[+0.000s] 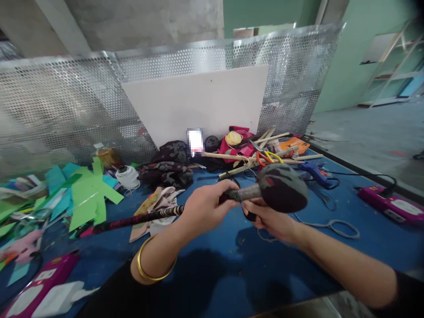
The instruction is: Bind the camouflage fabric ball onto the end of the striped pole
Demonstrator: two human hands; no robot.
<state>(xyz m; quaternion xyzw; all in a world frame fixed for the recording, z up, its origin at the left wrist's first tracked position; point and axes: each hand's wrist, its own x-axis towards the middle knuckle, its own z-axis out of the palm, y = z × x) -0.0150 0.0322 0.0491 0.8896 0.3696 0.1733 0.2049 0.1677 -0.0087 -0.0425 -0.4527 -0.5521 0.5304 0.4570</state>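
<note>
A mallet-like stick with a round, padded head point(283, 187) in dark camouflage cloth is held over the table. Grey cord or tape wraps its neck point(248, 193). Behind my left hand runs the long shaft point(132, 220), bound in dark red and black with pale rings. My left hand point(207, 203), with a gold bangle at the wrist, is closed round the shaft just below the neck. Under the neck my right hand point(265, 216) is closed in a pinch, with a small dark piece at its fingertips that I cannot make out. A thin grey cord point(342, 227) lies beside it.
On the blue table point(212, 282) lie green paper strips point(88, 194), a white string spool point(127, 177), dark cloth point(167, 170), fabric scraps point(159, 203), pliers point(265, 155), wooden sticks point(228, 156), a blue glue gun point(314, 174) and purple power strips point(391, 203). A lit screen point(195, 140) stands behind.
</note>
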